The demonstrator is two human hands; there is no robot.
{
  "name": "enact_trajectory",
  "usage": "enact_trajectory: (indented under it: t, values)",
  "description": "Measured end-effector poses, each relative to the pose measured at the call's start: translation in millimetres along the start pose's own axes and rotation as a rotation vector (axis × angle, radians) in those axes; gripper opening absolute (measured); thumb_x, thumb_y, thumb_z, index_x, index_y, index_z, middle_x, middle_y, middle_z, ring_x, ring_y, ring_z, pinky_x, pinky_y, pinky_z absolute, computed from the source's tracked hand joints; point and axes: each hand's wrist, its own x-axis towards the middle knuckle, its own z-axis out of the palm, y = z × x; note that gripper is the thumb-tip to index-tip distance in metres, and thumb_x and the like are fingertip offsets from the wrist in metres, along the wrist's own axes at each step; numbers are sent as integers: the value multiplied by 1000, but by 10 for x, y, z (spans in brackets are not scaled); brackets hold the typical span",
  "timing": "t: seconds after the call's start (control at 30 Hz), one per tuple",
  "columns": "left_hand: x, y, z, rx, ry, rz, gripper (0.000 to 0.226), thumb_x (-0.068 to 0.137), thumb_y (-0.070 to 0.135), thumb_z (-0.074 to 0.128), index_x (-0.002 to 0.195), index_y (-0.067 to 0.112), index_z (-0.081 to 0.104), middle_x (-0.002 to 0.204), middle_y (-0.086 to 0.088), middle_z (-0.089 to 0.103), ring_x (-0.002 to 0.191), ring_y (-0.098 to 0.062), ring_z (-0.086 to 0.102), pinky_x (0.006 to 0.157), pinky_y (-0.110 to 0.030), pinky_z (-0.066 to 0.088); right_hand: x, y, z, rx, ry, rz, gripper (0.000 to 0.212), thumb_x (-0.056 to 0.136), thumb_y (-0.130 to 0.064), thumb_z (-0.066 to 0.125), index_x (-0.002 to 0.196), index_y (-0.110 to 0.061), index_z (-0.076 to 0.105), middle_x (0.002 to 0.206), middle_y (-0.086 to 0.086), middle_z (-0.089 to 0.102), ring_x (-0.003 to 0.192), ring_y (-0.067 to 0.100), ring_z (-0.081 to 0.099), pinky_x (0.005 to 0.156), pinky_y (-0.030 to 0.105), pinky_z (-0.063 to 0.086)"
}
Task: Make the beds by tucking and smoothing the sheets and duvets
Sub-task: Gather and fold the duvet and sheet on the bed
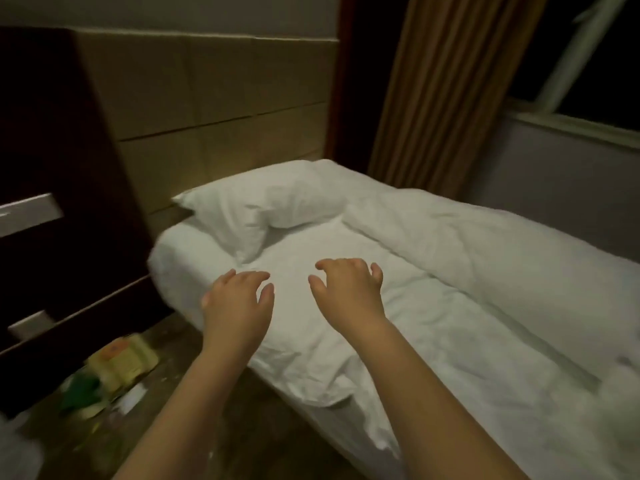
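Over the white sheet (311, 244) just in front of the pillow (263, 206): left hand (239, 299) and right hand (349, 289), palms down, each grip loose, fingers half-curled, nothing held. Right of the pillow, a white duvet (467, 244) bunched along the bed's far side. Left of the pillow, a dark drawer unit (52, 168); down-left on the floor, a blurred yellow packet (121, 358).

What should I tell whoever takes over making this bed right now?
Left hand and right hand: both open, holding nothing, over the white sheet.
Pillow lies at the head end; duvet is bunched along the far side.
Done: only the pillow looks placed.
To do: smooth the wrinkled sheet, tuck its loose near edge, spread the duvet.
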Motion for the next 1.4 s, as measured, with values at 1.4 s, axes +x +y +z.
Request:
enact_trajectory:
  t: [1.4]
  values:
    - [-1635,5462,4336,-109,-615,707,58,94,36,49,145,21,27,118,-7,61,101,-25,61,84,-43,49,-1959,6993,-856,-7,131,1026,61,92,-47,50,144,-24,29,142,4,42,127,28,40,103,43,29]
